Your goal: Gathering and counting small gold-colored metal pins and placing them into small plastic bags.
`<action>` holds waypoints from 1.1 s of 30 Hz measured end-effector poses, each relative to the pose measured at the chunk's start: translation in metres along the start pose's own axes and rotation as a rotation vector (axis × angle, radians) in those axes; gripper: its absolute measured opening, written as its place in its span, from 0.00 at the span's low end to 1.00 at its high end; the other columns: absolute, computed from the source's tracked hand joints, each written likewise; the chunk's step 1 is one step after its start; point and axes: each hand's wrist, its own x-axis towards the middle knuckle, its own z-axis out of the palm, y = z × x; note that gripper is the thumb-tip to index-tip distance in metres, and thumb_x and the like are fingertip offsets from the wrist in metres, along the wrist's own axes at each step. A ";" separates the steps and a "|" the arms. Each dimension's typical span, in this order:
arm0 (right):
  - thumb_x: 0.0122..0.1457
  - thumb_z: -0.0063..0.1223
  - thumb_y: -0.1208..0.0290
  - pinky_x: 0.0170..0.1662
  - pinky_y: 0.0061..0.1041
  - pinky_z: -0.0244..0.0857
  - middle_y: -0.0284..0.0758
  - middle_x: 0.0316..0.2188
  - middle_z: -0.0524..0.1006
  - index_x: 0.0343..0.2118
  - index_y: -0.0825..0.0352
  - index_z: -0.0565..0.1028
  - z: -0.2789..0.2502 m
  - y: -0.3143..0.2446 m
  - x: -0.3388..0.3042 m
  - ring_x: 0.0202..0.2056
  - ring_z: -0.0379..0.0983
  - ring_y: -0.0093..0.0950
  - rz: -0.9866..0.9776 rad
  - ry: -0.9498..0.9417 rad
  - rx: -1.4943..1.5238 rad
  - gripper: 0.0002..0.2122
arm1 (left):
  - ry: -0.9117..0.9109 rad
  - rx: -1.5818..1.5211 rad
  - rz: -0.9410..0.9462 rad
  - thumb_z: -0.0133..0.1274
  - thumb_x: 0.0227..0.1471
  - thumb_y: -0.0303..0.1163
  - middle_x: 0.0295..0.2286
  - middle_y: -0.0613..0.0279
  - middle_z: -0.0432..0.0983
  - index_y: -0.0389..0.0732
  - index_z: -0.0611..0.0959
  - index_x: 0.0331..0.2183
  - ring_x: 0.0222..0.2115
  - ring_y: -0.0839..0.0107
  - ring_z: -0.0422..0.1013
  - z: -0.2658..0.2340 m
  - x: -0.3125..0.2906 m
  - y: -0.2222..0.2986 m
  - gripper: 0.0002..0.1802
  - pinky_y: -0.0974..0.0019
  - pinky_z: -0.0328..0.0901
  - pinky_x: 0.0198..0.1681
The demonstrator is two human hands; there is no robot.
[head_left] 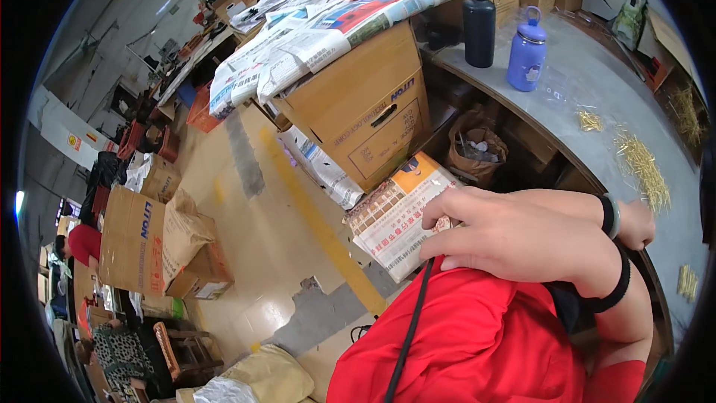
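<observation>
My arms cross in front of my red shirt point(462, 328). My right hand point(492, 235), with a black band at its wrist, reaches left over my other arm. Its fingers are apart and slightly bent, resting by the red cloth and the top of a thin black cord point(412, 321). My left hand point(636, 225), with a bracelet at its wrist, lies closed at the edge of the grey table point(582, 130); whatever its fingers hold, if anything, is hidden. Just beyond it is a heap of thin gold-coloured pieces point(641, 168).
A dark bottle point(479, 26) and a purple bottle point(526, 52) stand on the table. Left of it are a large newspaper-topped carton point(373, 119), a printed box point(399, 216) and a paper bag point(477, 151). Across the floor, a person in red point(83, 242) is near an open carton point(130, 239).
</observation>
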 end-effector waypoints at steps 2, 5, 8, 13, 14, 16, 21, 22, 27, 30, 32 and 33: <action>0.58 0.55 0.75 0.49 0.32 0.70 0.41 0.49 0.70 0.45 0.62 0.76 0.003 -0.005 0.006 0.47 0.73 0.39 -0.011 0.017 -0.023 0.12 | 0.001 0.017 0.016 0.54 0.43 0.38 0.27 0.58 0.82 0.52 0.88 0.29 0.31 0.55 0.78 0.005 -0.009 -0.006 0.11 0.51 0.71 0.34; 0.58 0.57 0.76 0.46 0.29 0.71 0.41 0.49 0.69 0.48 0.60 0.76 -0.018 0.006 -0.021 0.47 0.73 0.36 0.120 0.044 -0.019 0.14 | -0.127 0.062 -0.214 0.54 0.44 0.38 0.27 0.59 0.82 0.52 0.89 0.30 0.32 0.55 0.78 0.006 0.010 0.035 0.11 0.51 0.71 0.34; 0.57 0.58 0.76 0.44 0.27 0.72 0.40 0.47 0.69 0.48 0.59 0.76 -0.016 0.000 -0.008 0.45 0.73 0.34 0.094 0.055 -0.031 0.15 | -0.096 -0.034 -0.184 0.55 0.44 0.39 0.28 0.60 0.82 0.53 0.89 0.31 0.32 0.56 0.78 0.008 -0.006 0.019 0.11 0.52 0.71 0.35; 0.55 0.62 0.73 0.43 0.25 0.70 0.39 0.44 0.70 0.48 0.58 0.78 -0.009 -0.024 0.011 0.43 0.72 0.33 -0.104 0.027 0.211 0.16 | -0.047 -0.157 -0.006 0.56 0.44 0.40 0.29 0.60 0.83 0.54 0.89 0.33 0.33 0.56 0.78 0.013 -0.012 0.004 0.12 0.52 0.71 0.37; 0.55 0.63 0.72 0.43 0.25 0.70 0.39 0.43 0.70 0.48 0.58 0.78 -0.003 -0.029 0.014 0.42 0.72 0.33 -0.142 0.033 0.281 0.16 | -0.025 -0.173 -0.002 0.56 0.44 0.41 0.29 0.59 0.83 0.54 0.89 0.33 0.32 0.56 0.78 0.014 -0.013 0.003 0.12 0.53 0.71 0.37; 0.55 0.65 0.67 0.42 0.26 0.69 0.39 0.43 0.70 0.48 0.59 0.79 0.005 -0.029 0.012 0.41 0.71 0.33 -0.215 0.053 0.343 0.17 | -0.013 -0.211 -0.002 0.56 0.45 0.42 0.29 0.60 0.83 0.54 0.89 0.33 0.32 0.56 0.78 0.013 -0.011 0.005 0.12 0.53 0.71 0.37; 0.55 0.64 0.65 0.41 0.27 0.68 0.38 0.43 0.70 0.47 0.61 0.79 0.004 -0.024 0.009 0.40 0.70 0.33 -0.236 0.003 0.381 0.16 | 0.021 -0.239 -0.059 0.57 0.45 0.41 0.29 0.61 0.83 0.52 0.89 0.33 0.32 0.57 0.78 0.003 -0.017 0.000 0.12 0.54 0.71 0.36; 0.56 0.64 0.65 0.40 0.28 0.67 0.38 0.43 0.70 0.46 0.61 0.79 0.003 -0.025 0.009 0.40 0.70 0.33 -0.245 -0.007 0.379 0.16 | 0.036 -0.264 -0.082 0.57 0.45 0.41 0.28 0.61 0.83 0.52 0.89 0.32 0.33 0.58 0.78 0.000 -0.017 0.000 0.11 0.55 0.71 0.35; 0.54 0.63 0.69 0.38 0.28 0.65 0.33 0.39 0.72 0.42 0.61 0.81 0.008 -0.040 0.011 0.36 0.69 0.31 -0.269 0.048 0.162 0.12 | 0.248 -0.598 -0.131 0.58 0.46 0.35 0.25 0.58 0.83 0.41 0.87 0.29 0.25 0.64 0.78 -0.043 -0.031 -0.009 0.09 0.61 0.71 0.31; 0.52 0.63 0.71 0.36 0.27 0.63 0.30 0.38 0.72 0.41 0.60 0.82 0.004 -0.034 -0.004 0.34 0.69 0.29 -0.152 0.133 0.122 0.12 | 0.278 -1.061 -0.214 0.58 0.50 0.32 0.24 0.60 0.82 0.38 0.86 0.30 0.22 0.69 0.76 -0.105 -0.037 0.004 0.08 0.67 0.69 0.28; 0.53 0.62 0.71 0.37 0.27 0.64 0.31 0.38 0.71 0.39 0.62 0.80 0.009 -0.040 0.003 0.35 0.69 0.30 -0.170 0.151 0.144 0.09 | 0.419 -1.287 -0.232 0.58 0.53 0.31 0.25 0.61 0.82 0.38 0.86 0.31 0.20 0.71 0.73 -0.143 -0.060 0.000 0.07 0.70 0.68 0.25; 0.55 0.60 0.71 0.38 0.28 0.66 0.33 0.38 0.70 0.36 0.63 0.78 0.012 -0.038 0.005 0.37 0.70 0.31 -0.206 0.157 0.135 0.07 | 0.474 -1.377 -0.231 0.58 0.52 0.31 0.25 0.61 0.82 0.38 0.86 0.30 0.20 0.71 0.73 -0.160 -0.071 -0.002 0.07 0.69 0.67 0.26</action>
